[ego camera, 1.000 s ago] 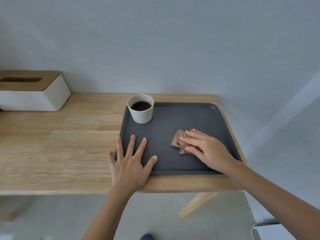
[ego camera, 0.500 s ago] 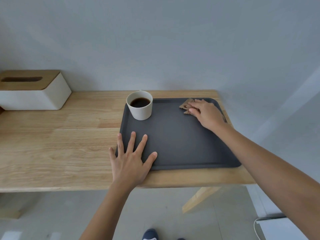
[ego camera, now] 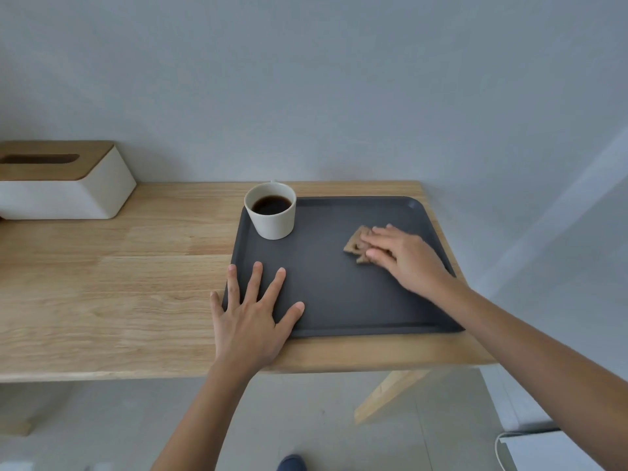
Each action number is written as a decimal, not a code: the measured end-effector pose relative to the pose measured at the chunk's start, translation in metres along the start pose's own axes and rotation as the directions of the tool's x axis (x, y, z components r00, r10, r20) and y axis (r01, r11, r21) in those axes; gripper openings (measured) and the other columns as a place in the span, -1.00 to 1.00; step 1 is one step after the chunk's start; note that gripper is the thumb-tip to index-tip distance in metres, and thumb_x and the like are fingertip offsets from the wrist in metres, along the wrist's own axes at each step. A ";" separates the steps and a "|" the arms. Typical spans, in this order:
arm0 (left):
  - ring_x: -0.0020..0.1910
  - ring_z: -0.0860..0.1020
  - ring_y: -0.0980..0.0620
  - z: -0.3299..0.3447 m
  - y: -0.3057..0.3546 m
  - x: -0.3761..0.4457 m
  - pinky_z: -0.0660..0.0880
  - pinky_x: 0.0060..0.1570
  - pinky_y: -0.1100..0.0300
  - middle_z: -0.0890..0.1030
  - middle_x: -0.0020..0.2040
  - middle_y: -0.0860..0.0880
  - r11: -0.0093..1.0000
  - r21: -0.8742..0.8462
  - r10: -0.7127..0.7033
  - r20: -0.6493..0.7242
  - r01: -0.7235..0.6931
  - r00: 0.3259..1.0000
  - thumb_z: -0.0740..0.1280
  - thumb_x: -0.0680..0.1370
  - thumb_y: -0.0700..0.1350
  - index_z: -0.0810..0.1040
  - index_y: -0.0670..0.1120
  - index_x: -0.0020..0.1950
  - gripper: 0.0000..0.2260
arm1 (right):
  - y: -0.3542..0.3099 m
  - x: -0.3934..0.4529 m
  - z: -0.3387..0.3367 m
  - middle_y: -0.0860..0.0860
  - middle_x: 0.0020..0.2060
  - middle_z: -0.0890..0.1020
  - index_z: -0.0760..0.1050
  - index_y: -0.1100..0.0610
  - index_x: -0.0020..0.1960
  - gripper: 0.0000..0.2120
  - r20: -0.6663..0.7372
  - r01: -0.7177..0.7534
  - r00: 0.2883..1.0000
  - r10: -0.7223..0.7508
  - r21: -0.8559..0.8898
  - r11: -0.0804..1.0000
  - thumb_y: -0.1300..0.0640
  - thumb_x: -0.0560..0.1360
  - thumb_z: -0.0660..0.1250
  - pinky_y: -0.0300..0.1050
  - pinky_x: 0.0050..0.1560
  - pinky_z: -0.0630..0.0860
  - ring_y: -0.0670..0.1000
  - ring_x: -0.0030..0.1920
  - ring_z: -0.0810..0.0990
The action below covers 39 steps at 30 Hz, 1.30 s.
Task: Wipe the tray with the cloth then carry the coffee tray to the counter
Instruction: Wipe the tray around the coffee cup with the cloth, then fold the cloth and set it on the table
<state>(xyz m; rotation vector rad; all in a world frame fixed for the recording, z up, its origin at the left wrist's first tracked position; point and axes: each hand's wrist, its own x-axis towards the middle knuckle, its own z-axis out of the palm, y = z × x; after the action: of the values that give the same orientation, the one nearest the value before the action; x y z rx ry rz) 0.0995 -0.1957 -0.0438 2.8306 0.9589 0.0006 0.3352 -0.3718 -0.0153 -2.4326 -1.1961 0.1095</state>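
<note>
A dark grey tray (ego camera: 339, 294) lies on the right end of a wooden table (ego camera: 119, 283). A white cup of black coffee (ego camera: 271, 210) stands upright in the tray's far left corner. My right hand (ego camera: 404, 258) presses a small crumpled brown cloth (ego camera: 355, 244) flat on the tray's right half; most of the cloth is hidden under my fingers. My left hand (ego camera: 253, 317) rests palm down with fingers spread over the tray's near left corner, partly on the table.
A white tissue box (ego camera: 64, 180) with a wooden lid stands at the table's far left against the grey wall. The table's right edge runs just beyond the tray. A white object with a cable (ego camera: 543, 450) lies on the floor at the lower right.
My right hand has slid the cloth from the tray's far right corner back toward me, to the middle of the right half. My left hand has stayed in place.
</note>
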 end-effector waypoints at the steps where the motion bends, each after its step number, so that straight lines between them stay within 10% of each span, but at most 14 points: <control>1: 0.55 -0.29 -0.13 0.000 0.000 0.000 -0.08 0.46 -0.23 -0.09 0.61 0.09 1.000 0.000 0.000 0.002 0.000 1.000 -0.23 0.43 0.46 -0.14 0.32 0.51 -0.34 | 0.006 0.017 0.000 -0.01 0.43 0.41 0.42 -0.04 0.39 -0.62 -0.012 -0.038 0.999 0.038 -0.012 0.999 -0.05 0.59 0.21 0.11 0.44 0.24 0.08 0.49 0.26; 7: 0.55 -0.30 -0.12 0.001 0.000 0.000 -0.09 0.46 -0.24 -0.09 0.61 0.10 1.000 -0.006 -0.009 0.001 0.009 1.000 -0.24 0.42 0.47 -0.14 0.32 0.51 -0.33 | 0.015 0.059 0.005 0.08 0.41 0.43 0.44 -0.01 0.36 -0.66 -0.121 -0.245 0.965 0.234 -0.087 0.966 0.00 0.61 0.15 0.10 0.27 0.39 0.22 0.42 0.33; 17: 0.55 -0.27 -0.16 -0.005 0.004 -0.001 -0.11 0.45 -0.29 -0.10 0.61 0.06 1.000 0.000 -0.015 0.042 0.015 0.999 -0.23 0.44 0.45 -0.15 0.29 0.53 -0.33 | -0.027 -0.054 -0.004 -0.07 0.50 0.28 0.27 -0.13 0.47 -0.53 0.093 0.076 0.992 -0.089 0.134 0.988 -0.07 0.58 0.21 -0.04 0.48 0.14 -0.06 0.53 0.12; 20: 0.55 -0.25 -0.19 -0.015 0.011 0.000 -0.12 0.42 -0.35 -0.13 0.61 0.00 0.999 -0.030 -0.018 0.075 0.020 0.997 -0.08 0.52 0.37 -0.11 0.21 0.55 -0.37 | -0.012 -0.073 -0.041 -0.06 0.44 0.38 0.31 -0.06 0.46 -0.43 -0.020 -0.028 0.999 0.033 0.218 0.975 -0.18 0.49 0.27 -0.10 0.43 0.23 -0.06 0.48 0.26; 25: 0.58 -0.17 -0.05 -0.029 0.060 0.013 -0.11 0.44 -0.34 -0.09 0.61 0.05 0.922 -0.157 0.336 -0.134 -0.355 0.932 0.19 0.57 0.17 0.03 0.10 0.56 -0.39 | 0.008 -0.105 -0.056 -0.10 0.12 0.54 0.55 -0.08 0.22 -0.50 0.071 -0.119 0.990 0.120 -0.020 0.993 -0.22 0.33 0.46 -0.10 0.19 0.32 -0.01 0.18 0.42; 29: 0.57 -0.18 0.01 -0.025 0.105 0.032 -0.15 0.47 -0.32 -0.08 0.60 0.10 0.726 -0.299 0.643 -0.022 -0.619 0.765 0.33 0.51 0.13 0.05 0.18 0.55 -0.31 | 0.004 -0.105 -0.042 -0.06 0.13 0.53 0.58 -0.01 0.21 -0.50 -0.043 -0.074 0.997 0.070 -0.096 0.993 -0.16 0.32 0.49 -0.03 0.25 0.34 0.01 0.19 0.40; 39: 0.57 0.02 -0.02 -0.031 0.133 0.069 -0.15 0.42 -0.34 0.32 0.51 0.08 0.645 -0.489 0.710 0.099 -0.587 0.698 0.32 0.47 0.26 0.44 0.21 0.35 -0.55 | 0.014 -0.110 -0.052 -0.18 -0.09 0.68 0.66 -0.02 0.06 -0.81 -0.200 0.006 0.979 0.029 0.171 0.985 0.17 0.49 0.39 -0.39 0.03 0.46 -0.18 -0.04 0.62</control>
<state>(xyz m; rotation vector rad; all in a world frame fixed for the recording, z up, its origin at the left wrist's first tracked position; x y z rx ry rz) 0.2329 -0.2541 0.0028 2.4881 -0.1741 -0.0992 0.2898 -0.4813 0.0141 -2.2415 -1.0382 -0.0304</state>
